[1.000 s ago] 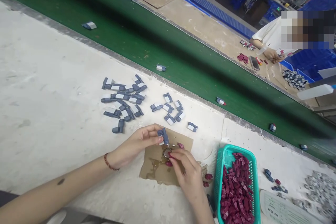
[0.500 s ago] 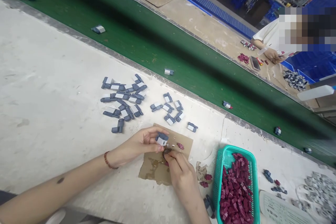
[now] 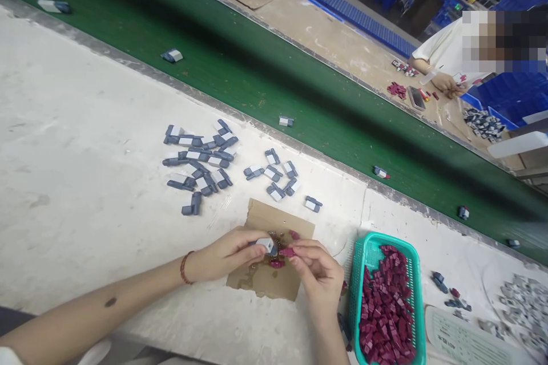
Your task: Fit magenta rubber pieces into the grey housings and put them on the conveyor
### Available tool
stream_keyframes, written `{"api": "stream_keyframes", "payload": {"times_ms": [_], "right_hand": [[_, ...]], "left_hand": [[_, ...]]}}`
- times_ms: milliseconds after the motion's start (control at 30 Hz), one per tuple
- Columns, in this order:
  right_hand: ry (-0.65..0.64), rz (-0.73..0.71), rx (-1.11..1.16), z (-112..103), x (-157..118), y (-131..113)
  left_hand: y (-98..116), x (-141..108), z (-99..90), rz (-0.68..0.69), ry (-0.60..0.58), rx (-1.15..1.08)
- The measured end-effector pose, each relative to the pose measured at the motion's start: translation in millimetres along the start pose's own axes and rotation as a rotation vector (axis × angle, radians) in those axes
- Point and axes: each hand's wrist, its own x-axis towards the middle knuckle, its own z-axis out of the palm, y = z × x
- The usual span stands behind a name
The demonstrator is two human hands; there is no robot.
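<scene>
My left hand [image 3: 240, 252] is closed on a grey-and-white plastic part [image 3: 266, 246], thumb on top and fingers behind it. Facing it, my right hand [image 3: 315, 269] pinches a small maroon plastic piece [image 3: 286, 252] between thumb and fingertips. The maroon piece points at the part, close beside it; whether they touch I cannot tell. Both hands are above a brown cardboard sheet [image 3: 268, 286] with wet-looking stains. On the cardboard lie another maroon piece [image 3: 277, 264] below the held one and a further one [image 3: 294, 234] partly behind my right fingers.
A teal basket [image 3: 354, 296] full of maroon pieces stands at the right. Several grey-and-white parts [image 3: 197, 154] lie beyond the cardboard. A green conveyor belt [image 3: 231, 80] carrying spaced parts crosses behind. Light grey pieces [image 3: 526, 313] are heaped far right. A co-worker's hands [image 3: 449, 85] are across the belt.
My right hand has moved from the dark spot on the cardboard and now holds a maroon piece. My left hand has lowered and turned the grey-and-white part. Parts on the belt have shifted right.
</scene>
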Motion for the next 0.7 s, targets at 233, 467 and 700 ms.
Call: {"api": "stream_keyframes", "payload": {"times_ms": [233, 467, 700], "right_hand": [[-0.003, 0.001, 0.016, 7.8, -2.1, 0.4], [-0.039, -0.032, -0.139, 10.0, -2.4, 0.6], [-0.081, 0.006, -0.138, 10.0, -2.4, 0.6]], "left_hand": [[-1.3, 0.6, 1.7, 0.089, 0.009, 0.121], [-5.1, 0.2, 1.2, 0.096, -0.026, 0.187], [-7.9, 0.2, 1.8, 0.124, -0.018, 0.253]]}}
